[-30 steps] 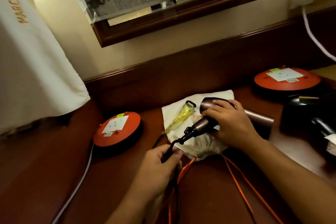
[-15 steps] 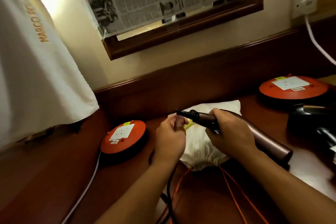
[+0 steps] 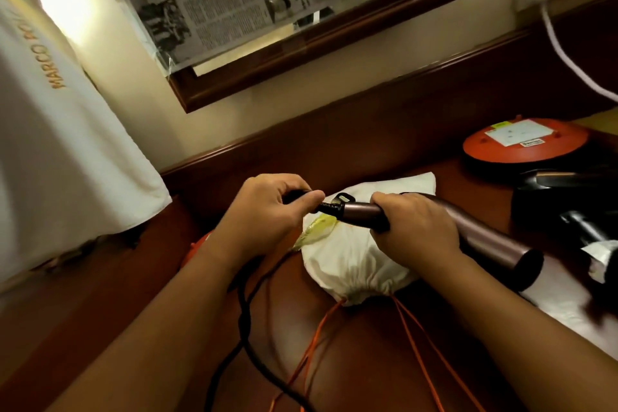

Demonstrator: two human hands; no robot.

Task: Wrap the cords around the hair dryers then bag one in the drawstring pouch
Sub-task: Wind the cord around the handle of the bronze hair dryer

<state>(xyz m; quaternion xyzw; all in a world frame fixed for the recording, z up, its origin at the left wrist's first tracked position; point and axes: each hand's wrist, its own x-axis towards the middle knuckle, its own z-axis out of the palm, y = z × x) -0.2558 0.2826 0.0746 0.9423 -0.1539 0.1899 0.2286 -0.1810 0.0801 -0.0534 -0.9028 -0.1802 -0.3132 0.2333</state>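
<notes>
My right hand (image 3: 414,227) grips the bronze hair dryer (image 3: 488,239) where handle meets barrel, holding it above the white drawstring pouch (image 3: 351,261). The handle points left. My left hand (image 3: 267,214) pinches the black cord (image 3: 245,311) right at the handle's end; the rest of the cord trails down toward me over the wooden desk (image 3: 351,361). The pouch lies cinched, its orange drawstrings (image 3: 411,328) running toward me. A second, black hair dryer (image 3: 568,207) lies at the right.
An orange round cord reel (image 3: 525,140) sits at the back right; another is mostly hidden behind my left wrist. A yellow-green item (image 3: 314,227) lies on the pouch. A white cloth (image 3: 50,144) hangs at the left. A white cable (image 3: 568,60) hangs from the wall socket.
My left hand has risen from the trailing cord to the handle's end. The dryer has been lifted and turned, its handle now pointing left. The camera has moved closer.
</notes>
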